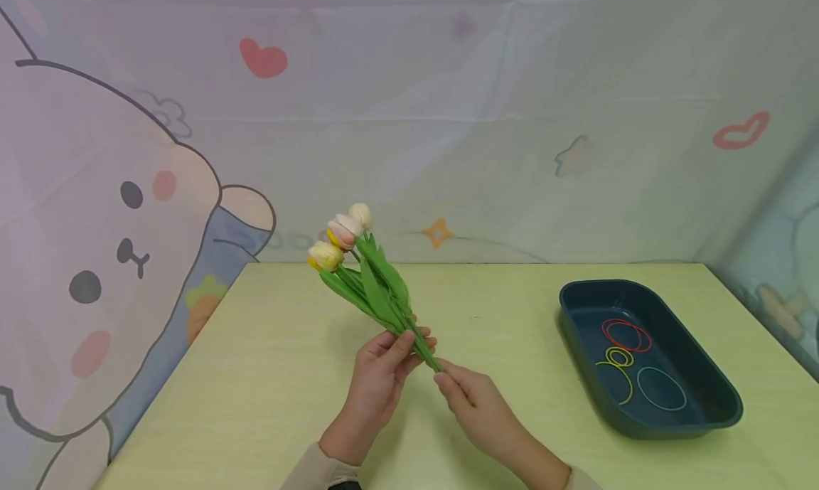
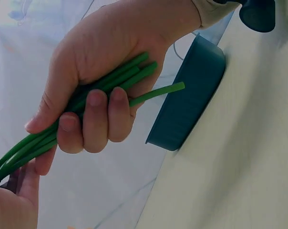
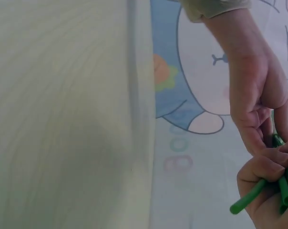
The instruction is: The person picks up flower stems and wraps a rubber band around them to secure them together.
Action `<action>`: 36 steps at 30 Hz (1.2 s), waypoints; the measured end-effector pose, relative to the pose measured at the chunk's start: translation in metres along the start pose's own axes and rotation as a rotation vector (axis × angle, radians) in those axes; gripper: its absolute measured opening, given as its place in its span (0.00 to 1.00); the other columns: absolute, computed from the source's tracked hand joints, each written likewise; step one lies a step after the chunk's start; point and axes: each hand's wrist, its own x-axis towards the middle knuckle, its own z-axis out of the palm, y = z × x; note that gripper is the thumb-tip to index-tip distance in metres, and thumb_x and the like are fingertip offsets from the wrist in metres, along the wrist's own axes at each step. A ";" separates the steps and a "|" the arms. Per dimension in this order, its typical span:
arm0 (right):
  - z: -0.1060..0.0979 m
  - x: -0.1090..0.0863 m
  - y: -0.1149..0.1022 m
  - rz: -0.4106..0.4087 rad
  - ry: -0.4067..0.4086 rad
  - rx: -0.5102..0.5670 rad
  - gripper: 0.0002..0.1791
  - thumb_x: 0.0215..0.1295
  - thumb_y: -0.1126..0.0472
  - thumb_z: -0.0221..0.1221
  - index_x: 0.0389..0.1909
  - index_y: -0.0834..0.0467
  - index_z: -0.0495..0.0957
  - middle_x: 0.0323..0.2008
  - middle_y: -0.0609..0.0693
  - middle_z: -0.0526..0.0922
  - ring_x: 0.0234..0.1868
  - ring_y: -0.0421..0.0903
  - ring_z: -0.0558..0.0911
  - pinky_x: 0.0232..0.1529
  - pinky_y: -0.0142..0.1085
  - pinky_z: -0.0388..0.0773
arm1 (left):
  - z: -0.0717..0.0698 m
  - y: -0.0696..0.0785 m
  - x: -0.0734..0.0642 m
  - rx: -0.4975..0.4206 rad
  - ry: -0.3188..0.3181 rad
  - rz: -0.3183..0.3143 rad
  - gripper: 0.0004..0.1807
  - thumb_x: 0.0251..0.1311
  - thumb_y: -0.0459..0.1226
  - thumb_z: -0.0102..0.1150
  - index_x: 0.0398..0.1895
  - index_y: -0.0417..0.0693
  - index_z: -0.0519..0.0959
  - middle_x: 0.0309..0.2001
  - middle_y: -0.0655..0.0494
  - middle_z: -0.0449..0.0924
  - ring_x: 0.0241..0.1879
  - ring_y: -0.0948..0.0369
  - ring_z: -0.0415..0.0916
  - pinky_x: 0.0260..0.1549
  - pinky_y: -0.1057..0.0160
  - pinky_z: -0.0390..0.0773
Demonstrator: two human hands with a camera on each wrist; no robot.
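A bunch of tulips with white, pale pink and yellow heads leans toward the upper left above the table. My left hand holds the green stems below the leaves, thumb laid across them. Lower down, my right hand grips the stem ends. The left wrist view shows the right hand's fingers curled round several stems, one end sticking out apart from the others. Seen from the right wrist, the left hand reaches down to the same stems, its fingertips partly hidden.
To the right on the pale table stands a dark blue tray. Inside it lie red rings, yellow rings and a light blue ring. A printed cloth hangs behind the table.
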 end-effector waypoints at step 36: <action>-0.019 -0.005 0.006 -0.118 -0.124 -0.267 0.13 0.70 0.50 0.42 0.43 0.48 0.74 0.19 0.38 0.65 0.18 0.31 0.64 0.20 0.24 0.68 | 0.000 0.004 0.000 0.112 0.001 -0.156 0.15 0.54 0.35 0.60 0.36 0.28 0.74 0.28 0.48 0.81 0.33 0.57 0.82 0.41 0.60 0.80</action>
